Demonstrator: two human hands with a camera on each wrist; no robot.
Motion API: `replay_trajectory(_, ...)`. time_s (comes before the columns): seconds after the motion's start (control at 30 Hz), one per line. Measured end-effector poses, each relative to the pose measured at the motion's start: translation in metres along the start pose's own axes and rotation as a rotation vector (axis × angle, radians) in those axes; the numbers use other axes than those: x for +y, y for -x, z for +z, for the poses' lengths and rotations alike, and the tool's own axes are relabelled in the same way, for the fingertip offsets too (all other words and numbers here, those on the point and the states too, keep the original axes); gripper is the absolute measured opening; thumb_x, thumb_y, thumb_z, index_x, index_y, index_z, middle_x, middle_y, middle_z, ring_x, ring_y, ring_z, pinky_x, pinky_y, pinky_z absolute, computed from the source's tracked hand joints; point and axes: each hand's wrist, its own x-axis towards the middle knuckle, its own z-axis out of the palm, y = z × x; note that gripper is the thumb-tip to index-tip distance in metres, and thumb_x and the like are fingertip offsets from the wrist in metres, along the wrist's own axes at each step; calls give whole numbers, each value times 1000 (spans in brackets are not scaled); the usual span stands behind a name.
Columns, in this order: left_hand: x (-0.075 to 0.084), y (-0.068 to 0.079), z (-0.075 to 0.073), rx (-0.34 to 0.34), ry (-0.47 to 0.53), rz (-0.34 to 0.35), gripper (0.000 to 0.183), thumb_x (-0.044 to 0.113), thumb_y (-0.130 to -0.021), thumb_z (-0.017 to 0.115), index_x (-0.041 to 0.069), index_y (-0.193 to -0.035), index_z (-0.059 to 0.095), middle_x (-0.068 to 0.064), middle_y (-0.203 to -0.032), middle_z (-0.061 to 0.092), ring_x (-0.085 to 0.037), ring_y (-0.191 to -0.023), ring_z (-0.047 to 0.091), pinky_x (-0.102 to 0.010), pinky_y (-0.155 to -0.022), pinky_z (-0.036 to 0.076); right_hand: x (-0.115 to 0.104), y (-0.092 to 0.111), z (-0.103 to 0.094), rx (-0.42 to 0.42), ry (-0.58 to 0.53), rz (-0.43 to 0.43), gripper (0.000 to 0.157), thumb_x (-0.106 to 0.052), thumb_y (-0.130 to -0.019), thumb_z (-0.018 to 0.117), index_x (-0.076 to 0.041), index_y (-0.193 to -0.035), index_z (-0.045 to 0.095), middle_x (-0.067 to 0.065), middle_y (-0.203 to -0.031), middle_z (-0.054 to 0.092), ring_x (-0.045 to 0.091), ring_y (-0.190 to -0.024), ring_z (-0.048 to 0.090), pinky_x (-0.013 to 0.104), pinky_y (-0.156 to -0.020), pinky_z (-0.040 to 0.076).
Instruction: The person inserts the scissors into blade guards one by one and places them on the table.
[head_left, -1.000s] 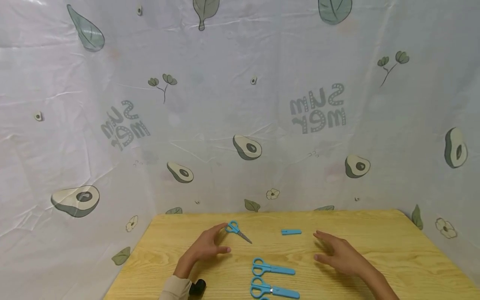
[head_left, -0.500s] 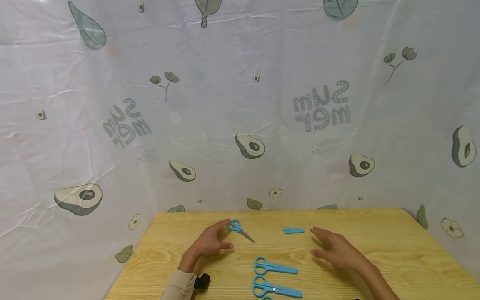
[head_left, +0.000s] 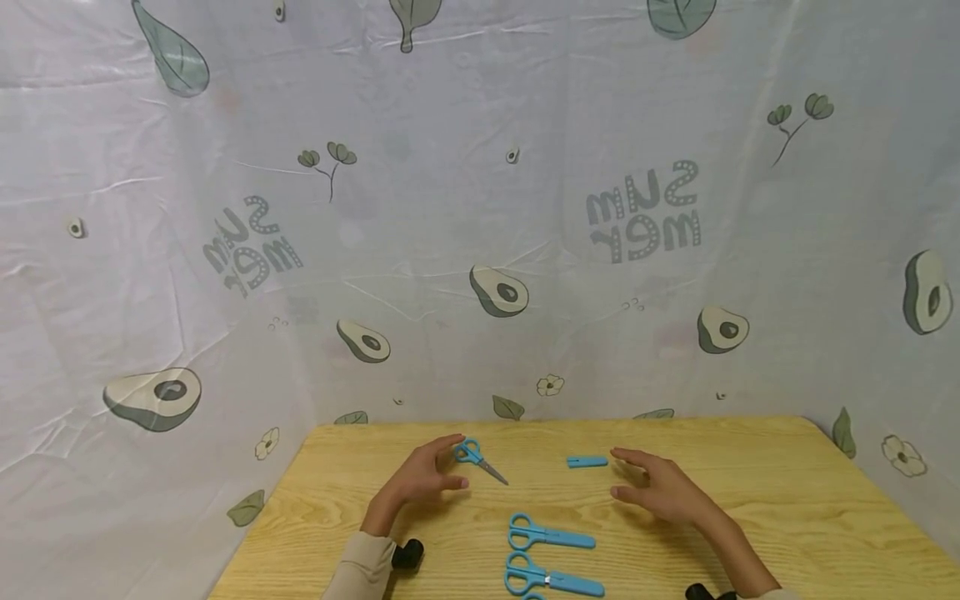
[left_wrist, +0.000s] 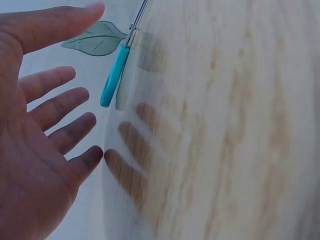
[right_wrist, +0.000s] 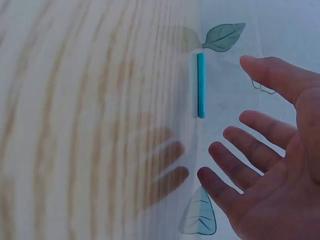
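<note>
Unsheathed scissors (head_left: pixel 480 460) with blue handles lie on the wooden table, their metal blades toward the lower right. My left hand (head_left: pixel 422 479) hovers just left of their handles, fingers spread and holding nothing; in the left wrist view a gap shows between its fingers and the scissors (left_wrist: pixel 116 75). Farther right lies a loose blue blade cover (head_left: pixel 587 462). Right of it is my right hand (head_left: pixel 660 487), thumb and fingers apart with nothing between them. The right wrist view shows the cover (right_wrist: pixel 201 85) beyond the fingertips, untouched.
Nearer the front of the table (head_left: pixel 787 500) lie sheathed blue scissors (head_left: pixel 551 533) and a second sheathed pair (head_left: pixel 553 577) below them. Part of another blue handle (head_left: pixel 534 597) shows at the bottom edge. A printed curtain (head_left: pixel 420 208) stands behind the table.
My right hand has moved left and slightly away from me, closer to the blade cover. My left hand has barely shifted. The scissors and cover lie where they were.
</note>
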Motion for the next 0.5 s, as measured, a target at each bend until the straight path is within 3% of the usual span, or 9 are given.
replay_trajectory(0.13,0,-3,1,-1,4,-1,78,27,-95,84,4,-160,49,-21,-165,48,-50,-154,41,-71,-122,38,0,0,0,12,16,3,69,-29,-99,79,4,-153,54,34,-157,51,58,-135,56,65,-99,58)
replay_trajectory(0.37,0,-7,2,-3,32,12,75,23,-95,83,1,-158,49,-23,-164,49,-53,-153,40,-72,-121,38,6,-1,3,30,46,1,71,-32,-97,81,4,-152,55,32,-158,51,59,-146,45,72,-110,48)
replay_trajectory(0.5,-2,-10,3,-7,38,14,74,23,-96,83,0,-158,49,-23,-164,49,-52,-153,41,-72,-121,38,7,-4,4,26,43,-3,69,-32,-98,81,4,-151,56,31,-157,53,58,-145,47,71,-111,47)
